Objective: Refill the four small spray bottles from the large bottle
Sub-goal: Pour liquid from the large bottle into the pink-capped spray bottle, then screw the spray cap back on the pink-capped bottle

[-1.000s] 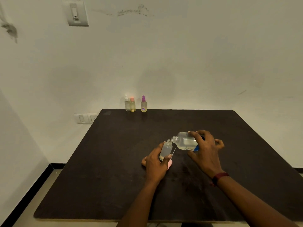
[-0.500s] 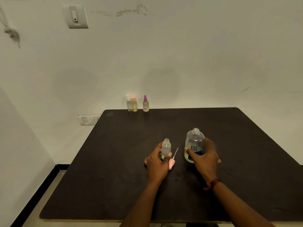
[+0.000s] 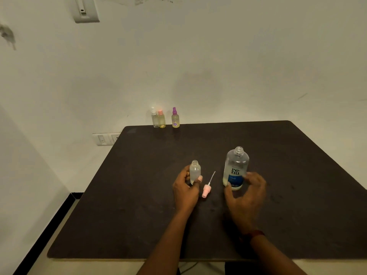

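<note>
My left hand is closed around a small clear spray bottle, which stands upright on the dark table with its neck uncapped. Its pink spray cap with a dip tube lies on the table just right of that hand. The large clear bottle, blue-labelled and uncapped, stands upright further right. My right hand sits at its base with fingers spread and loosened around it. Three more small spray bottles stand at the far edge: white-capped, orange-capped and purple-capped.
The table stands against a pale wall. A wall socket sits left of the table's far corner, and a switch plate is high on the wall. The floor drops away at the left.
The large bottle went from tilted over the small bottle's neck to standing upright on the table. My right hand has since slid down and loosened its hold. My left hand kept the small bottle.
</note>
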